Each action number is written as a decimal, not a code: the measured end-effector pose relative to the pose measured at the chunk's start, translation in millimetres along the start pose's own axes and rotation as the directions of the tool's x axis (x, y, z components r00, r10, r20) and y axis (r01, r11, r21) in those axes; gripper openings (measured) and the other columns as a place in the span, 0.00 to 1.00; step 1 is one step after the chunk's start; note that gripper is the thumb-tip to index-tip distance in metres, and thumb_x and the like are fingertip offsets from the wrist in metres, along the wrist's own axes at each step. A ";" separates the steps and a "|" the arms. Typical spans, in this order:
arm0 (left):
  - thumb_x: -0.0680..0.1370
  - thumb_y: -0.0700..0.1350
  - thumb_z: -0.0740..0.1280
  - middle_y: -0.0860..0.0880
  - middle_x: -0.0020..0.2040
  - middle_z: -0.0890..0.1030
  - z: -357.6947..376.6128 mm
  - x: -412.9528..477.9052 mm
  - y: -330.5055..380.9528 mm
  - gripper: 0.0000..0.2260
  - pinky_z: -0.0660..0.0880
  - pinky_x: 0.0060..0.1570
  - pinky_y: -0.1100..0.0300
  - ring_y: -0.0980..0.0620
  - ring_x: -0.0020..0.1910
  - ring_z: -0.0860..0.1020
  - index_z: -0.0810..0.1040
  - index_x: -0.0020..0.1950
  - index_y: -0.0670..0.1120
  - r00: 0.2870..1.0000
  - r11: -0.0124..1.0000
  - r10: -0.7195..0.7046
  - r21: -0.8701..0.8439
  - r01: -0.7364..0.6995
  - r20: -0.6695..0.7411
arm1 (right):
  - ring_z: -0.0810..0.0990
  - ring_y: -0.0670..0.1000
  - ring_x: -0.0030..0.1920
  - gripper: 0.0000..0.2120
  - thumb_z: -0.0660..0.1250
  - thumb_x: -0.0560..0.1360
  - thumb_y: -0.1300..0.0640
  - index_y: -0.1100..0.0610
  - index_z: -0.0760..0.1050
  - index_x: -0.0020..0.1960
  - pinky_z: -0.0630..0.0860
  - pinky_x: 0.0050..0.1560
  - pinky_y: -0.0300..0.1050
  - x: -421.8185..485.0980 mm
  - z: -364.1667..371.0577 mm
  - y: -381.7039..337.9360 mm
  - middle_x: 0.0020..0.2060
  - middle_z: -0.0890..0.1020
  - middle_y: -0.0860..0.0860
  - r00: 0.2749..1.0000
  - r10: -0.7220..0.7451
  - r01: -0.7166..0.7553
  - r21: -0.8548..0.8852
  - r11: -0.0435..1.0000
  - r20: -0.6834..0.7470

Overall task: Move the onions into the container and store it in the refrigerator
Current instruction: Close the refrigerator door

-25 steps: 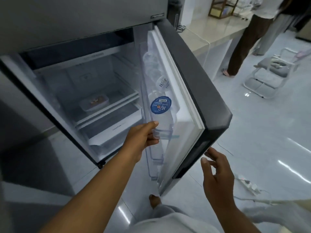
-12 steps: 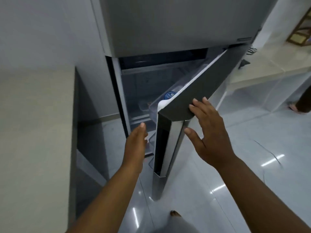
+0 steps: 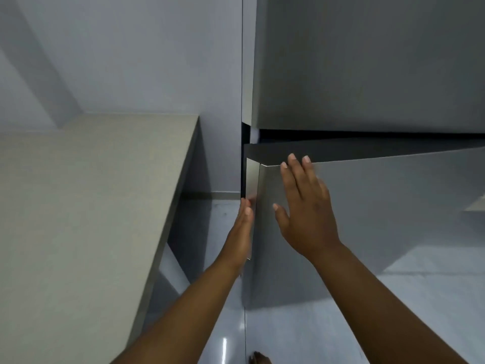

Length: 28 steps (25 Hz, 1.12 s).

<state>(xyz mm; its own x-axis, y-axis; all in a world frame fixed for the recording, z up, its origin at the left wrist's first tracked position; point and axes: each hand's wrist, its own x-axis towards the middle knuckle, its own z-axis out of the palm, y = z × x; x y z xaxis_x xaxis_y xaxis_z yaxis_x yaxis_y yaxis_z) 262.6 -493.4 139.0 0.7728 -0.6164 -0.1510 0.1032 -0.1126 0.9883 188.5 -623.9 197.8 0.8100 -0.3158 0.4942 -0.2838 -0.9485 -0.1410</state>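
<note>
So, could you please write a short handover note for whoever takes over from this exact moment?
Right hand: open, palm flat on the front of the lower refrigerator door, near its top corner.
Left hand: open, empty, fingers along the door's free edge.
Door: almost shut; a narrow dark gap shows under the upper door.
Container and onions: not in view, so I cannot confirm from here that they are inside.
Counter to the left shows nothing on it.
Left to do: press the door fully closed, watching the left fingers at the edge.
</note>
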 end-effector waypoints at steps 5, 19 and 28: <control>0.76 0.68 0.46 0.57 0.76 0.63 0.6 55.8 14.0 0.25 0.56 0.75 0.50 0.55 0.76 0.59 0.64 0.71 0.65 0.996 0.995 -0.008 -0.104 -0.001 -0.086 | 0.43 0.54 0.79 0.38 0.63 0.77 0.47 0.57 0.47 0.79 0.52 0.76 0.60 38.0 32.0 25.8 0.79 0.46 0.52 0.993 -0.106 0.109 -0.043 0.993 0.054; 0.73 0.71 0.48 0.56 0.78 0.59 -20.8 39.7 -0.9 0.33 0.56 0.74 0.54 0.57 0.76 0.59 0.56 0.76 0.59 0.986 0.998 -0.011 0.065 0.022 -0.165 | 0.49 0.51 0.79 0.31 0.58 0.79 0.45 0.58 0.55 0.77 0.52 0.77 0.53 42.2 57.0 18.3 0.78 0.57 0.55 0.960 -0.272 0.232 0.351 0.907 0.068; 0.76 0.52 0.68 0.58 0.54 0.82 -125.6 -230.2 -102.1 0.12 0.73 0.48 0.73 0.63 0.53 0.79 0.76 0.60 0.58 0.641 0.963 -0.236 -0.088 0.254 -0.731 | 0.71 0.41 0.65 0.30 0.58 0.76 0.39 0.50 0.63 0.74 0.72 0.65 0.40 -92.6 88.7 -163.6 0.66 0.73 0.44 0.559 -0.693 0.061 0.811 0.582 0.455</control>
<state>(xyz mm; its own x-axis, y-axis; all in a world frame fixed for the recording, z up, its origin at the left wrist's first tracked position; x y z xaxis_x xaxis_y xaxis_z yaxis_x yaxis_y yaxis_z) 152.8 -242.0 75.8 0.9283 0.2011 -0.3127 0.3510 -0.1964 0.9155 205.5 -441.9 99.0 0.8830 0.4691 -0.0167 0.3006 -0.5925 -0.7474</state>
